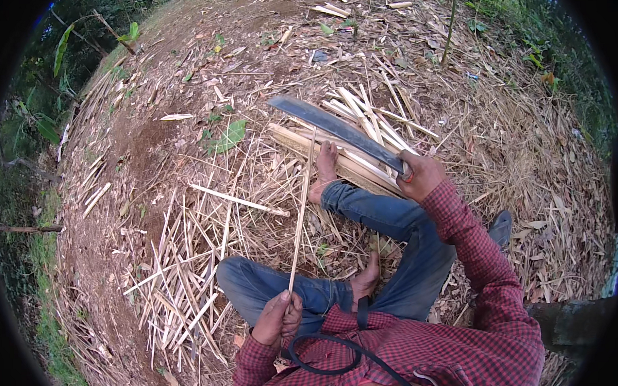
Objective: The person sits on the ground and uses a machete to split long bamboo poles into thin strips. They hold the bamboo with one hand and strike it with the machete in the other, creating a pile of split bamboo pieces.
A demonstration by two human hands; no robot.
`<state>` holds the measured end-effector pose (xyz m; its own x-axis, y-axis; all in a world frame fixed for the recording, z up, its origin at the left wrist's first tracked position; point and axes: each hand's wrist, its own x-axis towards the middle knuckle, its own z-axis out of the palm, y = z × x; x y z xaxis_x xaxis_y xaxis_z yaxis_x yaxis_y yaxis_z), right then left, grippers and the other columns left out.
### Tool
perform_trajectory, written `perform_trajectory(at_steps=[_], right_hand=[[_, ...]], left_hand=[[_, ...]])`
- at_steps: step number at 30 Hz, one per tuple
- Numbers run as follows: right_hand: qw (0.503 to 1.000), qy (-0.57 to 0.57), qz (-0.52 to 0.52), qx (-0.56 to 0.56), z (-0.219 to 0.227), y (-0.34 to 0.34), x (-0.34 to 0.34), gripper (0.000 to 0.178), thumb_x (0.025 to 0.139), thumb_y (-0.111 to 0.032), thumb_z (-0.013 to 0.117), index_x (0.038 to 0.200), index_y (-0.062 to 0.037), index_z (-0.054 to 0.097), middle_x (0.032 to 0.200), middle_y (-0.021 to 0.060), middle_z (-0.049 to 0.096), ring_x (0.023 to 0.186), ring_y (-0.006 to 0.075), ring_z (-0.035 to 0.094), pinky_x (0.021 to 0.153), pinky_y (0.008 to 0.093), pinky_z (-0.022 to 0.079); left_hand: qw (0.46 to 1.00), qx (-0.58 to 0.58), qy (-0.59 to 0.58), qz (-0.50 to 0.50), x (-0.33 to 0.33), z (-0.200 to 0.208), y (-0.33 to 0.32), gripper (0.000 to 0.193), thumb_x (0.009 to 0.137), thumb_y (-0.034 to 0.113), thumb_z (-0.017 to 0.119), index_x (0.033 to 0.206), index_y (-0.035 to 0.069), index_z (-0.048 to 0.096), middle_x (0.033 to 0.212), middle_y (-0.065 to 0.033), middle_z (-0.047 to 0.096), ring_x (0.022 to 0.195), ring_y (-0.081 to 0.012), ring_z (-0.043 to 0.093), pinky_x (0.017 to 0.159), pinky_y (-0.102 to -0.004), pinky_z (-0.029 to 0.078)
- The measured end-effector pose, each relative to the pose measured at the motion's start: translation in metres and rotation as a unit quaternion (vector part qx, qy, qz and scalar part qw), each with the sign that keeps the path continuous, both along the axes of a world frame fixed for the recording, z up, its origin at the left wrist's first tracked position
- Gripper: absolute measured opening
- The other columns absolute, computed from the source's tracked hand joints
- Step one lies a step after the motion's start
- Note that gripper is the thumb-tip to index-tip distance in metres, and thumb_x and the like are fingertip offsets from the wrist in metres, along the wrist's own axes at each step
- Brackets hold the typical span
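Note:
My left hand [278,318] is closed around the lower end of a long thin wooden strip [302,213], near my left thigh. The strip slants up and away, its far end meeting the machete's edge. In my right hand [423,174] is the handle of a machete [341,132], its broad dark blade reaching out to the left. Under the blade lie split pale pieces of wood [359,162], beside my bare foot [326,166]. How far the blade sits above them I cannot tell.
A loose heap of thin split strips [183,293] lies on the ground to the left. More pale sticks [367,113] are bunched beyond the machete. A green leaf [231,136] rests among dry litter. A black strap [359,351] loops near my lap.

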<state>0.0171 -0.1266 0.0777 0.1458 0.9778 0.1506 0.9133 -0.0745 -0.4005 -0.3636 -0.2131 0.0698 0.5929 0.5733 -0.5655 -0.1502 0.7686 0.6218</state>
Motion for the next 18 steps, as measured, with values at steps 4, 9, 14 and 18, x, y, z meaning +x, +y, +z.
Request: perform_trajectory(at_steps=[4, 9, 14, 18], right_hand=[[0.998, -0.003, 0.067, 0.022, 0.007, -0.02, -0.028, 0.033, 0.064, -0.018, 0.069, 0.094, -0.0088, 0.058, 0.073, 0.0142, 0.062, 0.067, 0.0323, 0.062, 0.062, 0.04, 0.05], [0.992, -0.036, 0.115, 0.043, 0.008, -0.011, -0.033, 0.033, 0.064, -0.017, 0.069, 0.093, -0.0084, 0.057, 0.073, 0.0129, 0.062, 0.068, 0.0317, 0.062, 0.061, 0.0394, 0.05], [0.988, -0.084, 0.124, 0.042, 0.005, 0.001, -0.018, 0.032, 0.064, -0.017, 0.07, 0.093, -0.0102, 0.057, 0.08, 0.0122, 0.062, 0.069, 0.0313, 0.062, 0.06, 0.0389, 0.05], [0.988, -0.15, 0.01, 0.034, 0.0, 0.011, 0.006, 0.032, 0.066, -0.016, 0.068, 0.095, -0.009, 0.055, 0.079, 0.0128, 0.063, 0.074, 0.0329, 0.062, 0.063, 0.0412, 0.049]], left_hand=[[0.996, 0.05, 0.074, -0.026, 0.013, 0.007, 0.011, 0.034, 0.097, 0.037, 0.036, 0.083, 0.007, 0.045, 0.053, 0.0066, 0.026, 0.041, -0.0022, 0.021, 0.037, -0.0185, 0.018], [0.969, 0.193, 0.153, 0.007, 0.014, 0.006, -0.002, 0.033, 0.098, 0.034, 0.037, 0.08, 0.007, 0.044, 0.055, 0.0069, 0.026, 0.044, -0.0016, 0.023, 0.04, -0.0183, 0.019], [0.977, 0.195, 0.084, 0.019, 0.019, 0.008, -0.001, 0.034, 0.098, 0.036, 0.035, 0.079, 0.008, 0.042, 0.056, 0.0067, 0.028, 0.044, -0.0019, 0.023, 0.039, -0.0192, 0.017], [0.996, 0.078, 0.037, 0.001, -0.004, 0.006, -0.02, 0.033, 0.098, 0.033, 0.036, 0.079, 0.008, 0.043, 0.059, 0.0077, 0.029, 0.048, -0.0022, 0.025, 0.042, -0.0186, 0.021]])
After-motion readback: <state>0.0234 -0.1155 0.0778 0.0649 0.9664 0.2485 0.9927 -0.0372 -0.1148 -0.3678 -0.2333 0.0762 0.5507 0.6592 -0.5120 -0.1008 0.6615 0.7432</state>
